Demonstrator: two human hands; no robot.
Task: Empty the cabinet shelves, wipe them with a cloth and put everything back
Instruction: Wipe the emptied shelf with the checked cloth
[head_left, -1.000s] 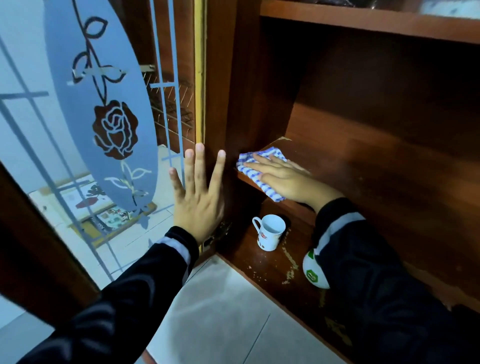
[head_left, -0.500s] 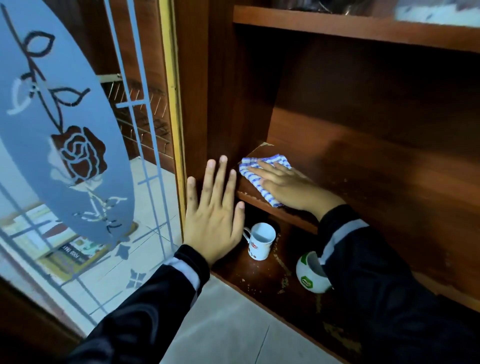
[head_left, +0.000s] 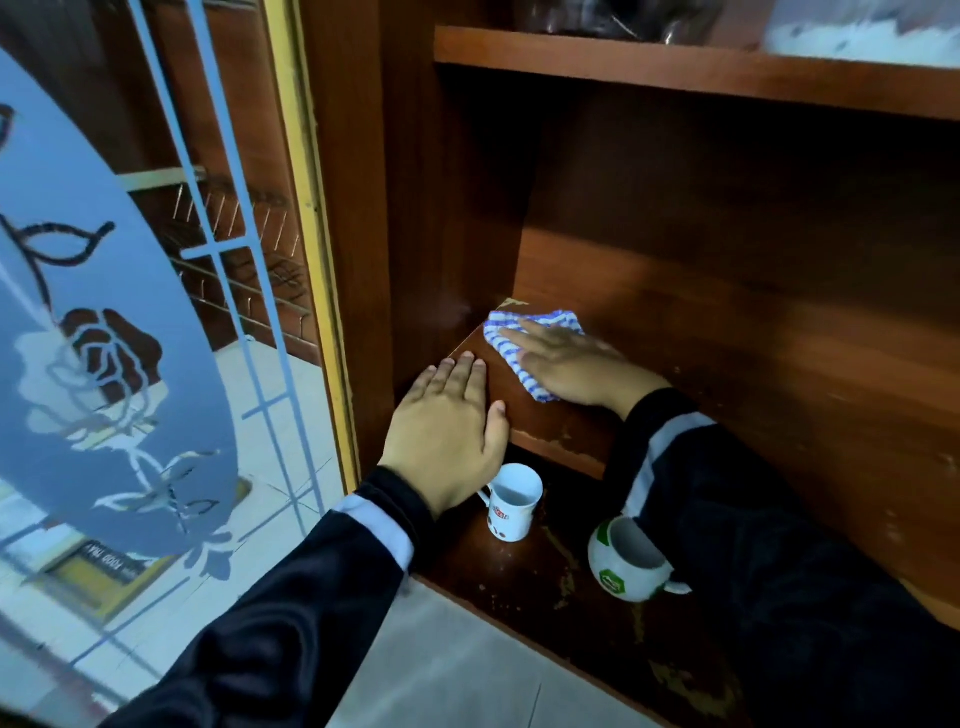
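Right hand (head_left: 566, 364) lies flat on the cloth (head_left: 535, 382), palm down. Its fingers are straight and point far-left. They look slightly apart, but motion blur hides the exact spread. It presses and does not pinch.

The cloth is blue-and-white striped and bunched. It sits on the middle shelf (head_left: 753, 364) close to the far left corner, near the cabinet's left side wall. Its edges stick out around the hand on the left and near sides.

Left hand (head_left: 447, 421) is flat on the near left corner of the same shelf. Fingers are straight and close together, thumb out to the right along the front edge. It holds nothing. The two hands are near each other but apart, with bare wood between them.

Both arms wear dark sleeves with a light band at the cuff.

On the bottom board (head_left: 545, 577):
- The white mug (head_left: 511, 501) stands upright with its mouth up and a red logo on the side. Its handle points left and is partly hidden by the left wrist.
- The round cup (head_left: 626, 566) is white with green patches and sits right of the mug, apart from it. The right sleeve partly covers it.

Upper shelf (head_left: 675, 67) runs across the top. The items on it are too blurred to identify.

The glass door (head_left: 104, 338), frosted with a rose pattern, stands open on the left. Pale floor tiles (head_left: 467, 670) lie at the near edge.
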